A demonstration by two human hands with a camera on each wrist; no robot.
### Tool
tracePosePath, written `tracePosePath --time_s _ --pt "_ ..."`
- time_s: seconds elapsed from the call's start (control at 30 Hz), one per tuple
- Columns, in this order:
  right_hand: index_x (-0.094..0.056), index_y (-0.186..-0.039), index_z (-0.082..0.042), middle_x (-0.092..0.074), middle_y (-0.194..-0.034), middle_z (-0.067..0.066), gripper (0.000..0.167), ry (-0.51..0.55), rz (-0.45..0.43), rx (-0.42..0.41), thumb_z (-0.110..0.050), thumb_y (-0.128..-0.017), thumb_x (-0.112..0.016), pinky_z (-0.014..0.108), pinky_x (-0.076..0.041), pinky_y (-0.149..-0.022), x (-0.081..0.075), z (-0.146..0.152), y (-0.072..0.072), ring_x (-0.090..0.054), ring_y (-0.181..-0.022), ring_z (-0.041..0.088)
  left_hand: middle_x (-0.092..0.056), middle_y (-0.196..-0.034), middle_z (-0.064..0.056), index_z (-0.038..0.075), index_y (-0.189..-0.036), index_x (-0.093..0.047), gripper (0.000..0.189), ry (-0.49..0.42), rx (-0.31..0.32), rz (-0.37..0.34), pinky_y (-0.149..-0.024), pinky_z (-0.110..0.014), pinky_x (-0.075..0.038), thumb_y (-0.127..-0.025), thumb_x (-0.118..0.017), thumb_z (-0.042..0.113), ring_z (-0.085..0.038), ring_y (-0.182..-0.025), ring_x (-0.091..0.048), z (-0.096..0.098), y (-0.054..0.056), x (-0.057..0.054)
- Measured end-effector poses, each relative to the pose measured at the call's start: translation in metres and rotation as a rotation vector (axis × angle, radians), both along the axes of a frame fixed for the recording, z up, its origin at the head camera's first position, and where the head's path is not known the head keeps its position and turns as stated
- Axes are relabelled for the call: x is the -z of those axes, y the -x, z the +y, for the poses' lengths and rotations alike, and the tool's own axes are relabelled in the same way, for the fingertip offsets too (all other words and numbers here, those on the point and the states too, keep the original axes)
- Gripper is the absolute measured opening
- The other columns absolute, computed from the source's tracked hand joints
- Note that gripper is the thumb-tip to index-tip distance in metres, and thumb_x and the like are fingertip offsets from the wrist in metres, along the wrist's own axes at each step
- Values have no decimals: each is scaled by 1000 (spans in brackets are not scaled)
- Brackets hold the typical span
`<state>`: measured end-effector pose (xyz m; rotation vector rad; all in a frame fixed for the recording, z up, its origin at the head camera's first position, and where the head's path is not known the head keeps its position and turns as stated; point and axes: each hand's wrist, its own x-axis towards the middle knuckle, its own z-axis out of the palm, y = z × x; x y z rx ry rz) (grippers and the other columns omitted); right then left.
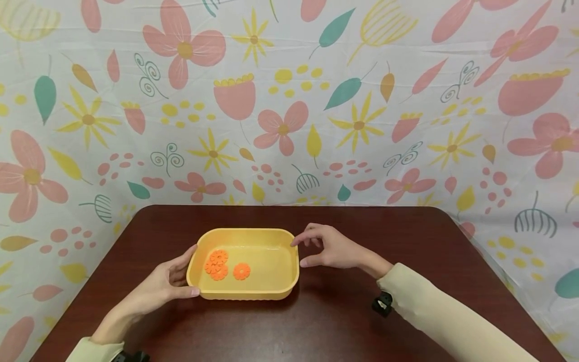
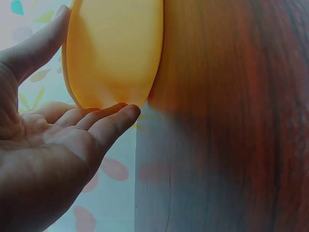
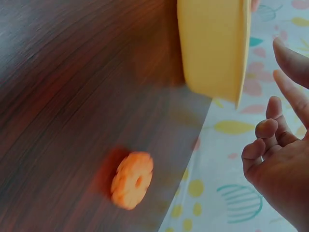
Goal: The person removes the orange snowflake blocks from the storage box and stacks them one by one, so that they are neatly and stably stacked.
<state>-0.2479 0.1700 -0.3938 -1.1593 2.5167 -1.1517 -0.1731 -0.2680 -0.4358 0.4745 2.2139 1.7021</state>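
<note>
A yellow rectangular plastic tray (image 1: 271, 269) with rounded corners is over the dark table. Several orange notched discs (image 1: 242, 271) lie inside it, most of them clustered toward its left end. My left hand (image 1: 156, 281) holds the tray's left end, thumb at the front corner and fingers along the side. Beside the right end is my right hand (image 1: 332, 246), its index finger and thumb spread near the rim and the other fingers loosely bent. In the right wrist view another orange disc (image 3: 133, 180), notched with a hole in its middle, appears over the table outside the tray.
The dark reddish-brown wooden table (image 1: 289, 332) has rounded back corners. Behind and beside it hangs a white cloth (image 1: 316, 141) printed with flowers and leaves. Black bands (image 1: 382, 304) sit at both wrists, next to pale sleeves (image 1: 434, 306).
</note>
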Motion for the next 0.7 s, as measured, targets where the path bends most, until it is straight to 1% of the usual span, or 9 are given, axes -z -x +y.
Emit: tracePosePath --time_s 0.13,0.27,0.4,0.5,0.57,0.63,0.7 --pt "-78 -123 -23 -59 -97 6 38 -2 -10 -29 -20 -87 -89 30 -40 -69 0 -14 1 -48 -80 22 -12 -172 -23 1 -168 -12 101 -5 2 1 -98 -27 -53 -93 -80 5 -48 -145 -37 0 0 1" --pt "-78 -124 -20 -57 -94 4 38 -3 -17 -60 -19 -87 -88 30 -39 -68 -1 -30 3 -47 -76 25 -12 -172 -24 1 -168 -12 101 -12 2 3 -97 -28 -54 -93 -80 5 -49 -145 -38 0 0 2" --pt "-78 -122 -19 -55 -92 -1 38 -18 -22 -83 -15 -86 -87 28 -38 -66 1 -46 6 -45 -73 20 -13 -172 -24 1 -168 -12 101 -16 2 2 -97 -29 -54 -93 -80 4 -50 -144 -39 0 0 2" --pt "-78 -122 -17 -54 -92 -1 38 -32 -17 -105 -11 -85 -87 27 -37 -66 3 -57 10 -45 -72 21 -13 -172 -24 1 -168 -12 101 -14 1 3 -98 -28 -54 -93 -80 5 -49 -145 -38 0 0 2" --pt "-78 -122 -15 -57 -93 3 38 -39 -15 -124 -10 -85 -87 26 -37 -66 5 -64 12 -47 -74 26 -12 -172 -23 1 -168 -12 101 -14 1 0 -98 -28 -54 -93 -80 5 -49 -145 -37 0 1 1" --pt "-77 -124 -11 -59 -95 9 39 -45 -25 -147 -9 -86 -87 26 -37 -67 7 -71 14 -50 -77 34 -12 -172 -23 1 -168 -12 101 -11 1 -2 -98 -28 -53 -93 -80 5 -49 -146 -37 0 1 1" --pt "-76 -125 -7 -61 -98 16 41 -54 -33 -170 -9 -86 -87 26 -38 -68 9 -78 16 -51 -81 39 -12 -172 -23 1 -168 -12 101 -13 3 -7 -98 -28 -53 -93 -80 5 -49 -146 -37 0 1 1"
